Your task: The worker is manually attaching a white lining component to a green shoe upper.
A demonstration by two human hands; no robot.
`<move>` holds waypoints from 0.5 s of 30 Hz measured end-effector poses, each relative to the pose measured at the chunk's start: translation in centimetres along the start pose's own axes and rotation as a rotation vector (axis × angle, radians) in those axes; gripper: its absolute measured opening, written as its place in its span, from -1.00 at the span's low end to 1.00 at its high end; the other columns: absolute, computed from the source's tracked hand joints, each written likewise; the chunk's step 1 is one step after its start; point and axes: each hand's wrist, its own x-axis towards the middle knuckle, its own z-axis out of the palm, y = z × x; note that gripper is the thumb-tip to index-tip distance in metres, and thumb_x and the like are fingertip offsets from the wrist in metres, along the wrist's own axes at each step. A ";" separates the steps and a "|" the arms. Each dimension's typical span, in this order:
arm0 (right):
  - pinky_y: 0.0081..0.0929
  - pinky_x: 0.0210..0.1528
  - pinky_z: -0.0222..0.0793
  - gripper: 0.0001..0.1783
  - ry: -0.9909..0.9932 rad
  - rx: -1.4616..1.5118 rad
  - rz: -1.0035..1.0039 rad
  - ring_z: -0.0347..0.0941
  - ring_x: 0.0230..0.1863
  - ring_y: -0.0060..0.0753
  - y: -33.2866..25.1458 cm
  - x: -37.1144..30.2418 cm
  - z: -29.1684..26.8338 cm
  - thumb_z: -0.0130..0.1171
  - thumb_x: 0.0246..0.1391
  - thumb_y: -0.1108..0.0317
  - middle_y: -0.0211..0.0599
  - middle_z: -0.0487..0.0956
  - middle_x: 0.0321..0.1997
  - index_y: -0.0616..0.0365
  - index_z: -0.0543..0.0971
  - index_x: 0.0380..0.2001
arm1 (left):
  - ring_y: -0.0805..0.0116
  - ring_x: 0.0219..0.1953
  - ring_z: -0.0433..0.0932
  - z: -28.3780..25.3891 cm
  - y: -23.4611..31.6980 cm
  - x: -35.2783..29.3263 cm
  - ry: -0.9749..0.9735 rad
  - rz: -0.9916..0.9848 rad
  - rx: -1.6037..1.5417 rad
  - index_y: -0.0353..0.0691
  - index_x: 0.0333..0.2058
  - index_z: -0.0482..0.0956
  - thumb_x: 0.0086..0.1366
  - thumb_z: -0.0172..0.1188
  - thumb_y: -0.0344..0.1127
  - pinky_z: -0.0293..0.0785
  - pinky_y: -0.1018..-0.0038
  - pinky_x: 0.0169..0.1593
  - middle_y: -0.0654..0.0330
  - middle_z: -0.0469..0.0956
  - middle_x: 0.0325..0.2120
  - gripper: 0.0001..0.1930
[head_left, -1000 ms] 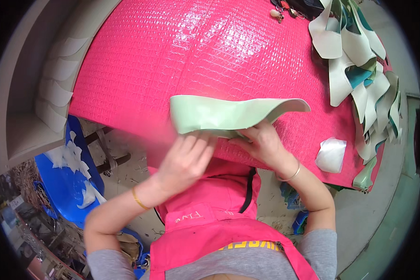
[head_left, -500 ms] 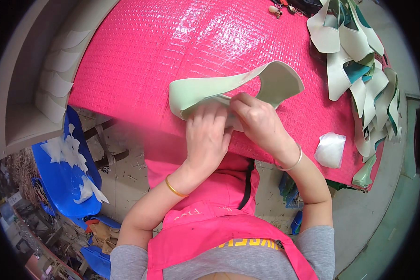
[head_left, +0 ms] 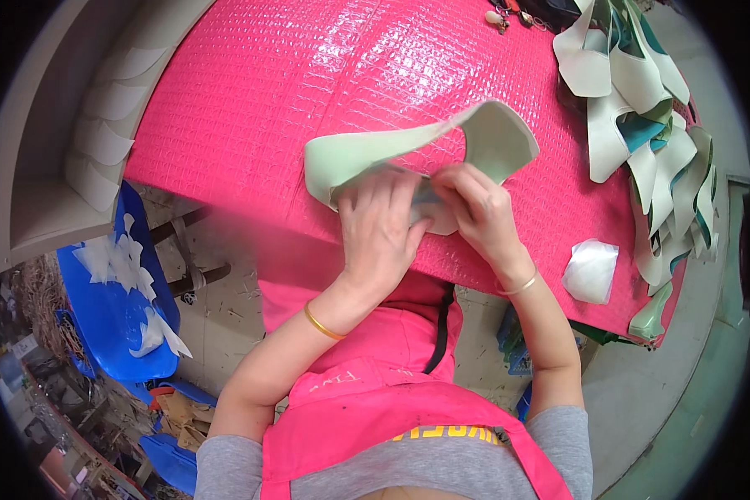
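A pale green shoe upper (head_left: 337,160) stands on the pink table cover, curved into a loop, with its pointed end up at the right. My left hand (head_left: 380,227) grips its near side, fingers bent over the edge and thumb off to the right. Just beside it, my right hand (head_left: 485,215) pinches the upper's inner edge between thumb and fingers. A lighter, bluish-white flap of the piece shows between the two hands. My fingertips partly hide the edge, and whether a small bit is held there cannot be made out.
Several similar shoe uppers (head_left: 608,150) overlap along the table's right side. A white folded wad (head_left: 591,272) lies near the right edge. White scraps rest on a blue chair (head_left: 112,312) at left, below a grey shelf (head_left: 46,225) holding pale pieces.
My right hand has shifted slightly right and down along the edge, opening a gap from my left hand. My left hand has moved a little right; the upper has tilted slightly.
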 end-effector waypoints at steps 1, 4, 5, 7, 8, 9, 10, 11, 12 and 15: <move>-0.39 -0.18 0.34 -0.77 -0.008 0.050 -0.054 0.40 -0.19 -0.14 -0.1 -0.5 -0.2 0.07 -0.28 0.66 -0.20 0.46 -0.25 0.25 0.46 -0.42 | 0.19 -0.20 0.32 0.1 -0.3 -0.1 0.000 0.020 -0.028 -0.12 -0.36 0.46 -0.17 0.23 -0.38 0.14 0.27 -0.13 0.21 0.38 -0.34 -0.70; -0.36 -0.19 0.33 -0.77 -0.034 0.029 -0.181 0.39 -0.20 -0.13 0.9 -0.9 -0.6 0.07 -0.28 0.64 -0.21 0.45 -0.27 0.23 0.46 -0.41 | 0.20 -0.17 0.32 0.8 -0.8 -0.5 -0.022 0.058 0.039 -0.10 -0.27 0.43 -0.15 0.21 -0.39 0.15 0.27 -0.11 0.21 0.37 -0.32 -0.64; -0.33 -0.18 0.31 -0.78 -0.050 -0.040 -0.254 0.37 -0.19 -0.11 1.4 -0.7 -0.6 0.09 -0.26 0.61 -0.23 0.44 -0.27 0.21 0.46 -0.41 | 0.20 -0.16 0.32 1.0 -0.7 -0.5 -0.022 0.064 0.064 -0.08 -0.24 0.42 -0.14 0.21 -0.39 0.15 0.27 -0.10 0.21 0.37 -0.31 -0.62; -0.34 -0.19 0.32 -0.80 -0.058 -0.022 -0.223 0.38 -0.21 -0.13 1.7 0.4 -0.8 0.08 -0.25 0.61 -0.23 0.44 -0.27 0.21 0.46 -0.43 | 0.18 -0.16 0.32 0.9 0.0 -0.5 -0.024 0.055 0.048 -0.11 -0.17 0.41 -0.14 0.22 -0.38 0.15 0.26 -0.08 0.18 0.37 -0.29 -0.56; -0.34 -0.20 0.32 -0.78 -0.064 -0.012 -0.130 0.39 -0.22 -0.14 1.4 1.0 -0.8 0.08 -0.27 0.61 -0.24 0.45 -0.28 0.20 0.47 -0.42 | 0.18 -0.15 0.31 0.9 0.0 -0.6 0.013 0.053 0.045 -0.14 -0.13 0.38 -0.13 0.22 -0.38 0.15 0.26 -0.08 0.17 0.37 -0.28 -0.52; -0.35 -0.21 0.33 -0.76 -0.069 -0.001 -0.045 0.39 -0.23 -0.15 1.4 1.5 -0.8 0.07 -0.28 0.61 -0.25 0.45 -0.29 0.19 0.48 -0.41 | 0.18 -0.15 0.31 0.7 0.0 -0.5 0.057 0.051 0.046 -0.17 -0.09 0.36 -0.13 0.23 -0.38 0.15 0.25 -0.07 0.15 0.37 -0.26 -0.48; -0.33 -0.22 0.33 -0.74 -0.052 0.041 -0.040 0.41 -0.23 -0.16 1.6 1.7 -0.8 0.07 -0.30 0.60 -0.26 0.46 -0.29 0.18 0.48 -0.39 | 0.17 -0.14 0.31 0.7 -0.1 -0.5 0.051 0.069 0.066 -0.23 -0.05 0.31 -0.14 0.23 -0.39 0.15 0.25 -0.07 0.13 0.37 -0.25 -0.43; -0.33 -0.22 0.33 -0.74 -0.051 0.042 -0.044 0.41 -0.23 -0.16 1.6 1.3 -1.0 0.07 -0.30 0.60 -0.26 0.46 -0.29 0.18 0.48 -0.39 | 0.17 -0.14 0.31 0.7 -0.2 -0.7 0.053 0.071 0.068 -0.23 -0.05 0.31 -0.14 0.23 -0.39 0.15 0.25 -0.07 0.13 0.37 -0.25 -0.43; -0.35 -0.18 0.33 -0.70 -0.094 0.026 -0.123 0.40 -0.17 -0.17 1.7 0.8 -1.3 0.07 -0.29 0.59 -0.27 0.47 -0.24 0.16 0.49 -0.34 | 0.16 -0.14 0.31 0.8 -0.5 -1.0 0.045 0.070 0.034 -0.23 -0.08 0.34 -0.15 0.23 -0.39 0.17 0.26 -0.08 0.12 0.37 -0.26 -0.45; -0.40 -0.10 0.34 -0.62 -0.149 -0.136 -0.313 0.36 -0.05 -0.22 2.5 -0.4 -1.6 0.04 -0.27 0.57 -0.30 0.46 -0.11 0.14 0.49 -0.24 | 0.19 -0.25 0.37 0.4 -1.5 -1.4 0.085 0.144 0.028 -0.23 -0.24 0.46 -0.16 0.19 -0.44 0.27 0.32 -0.17 0.15 0.41 -0.35 -0.61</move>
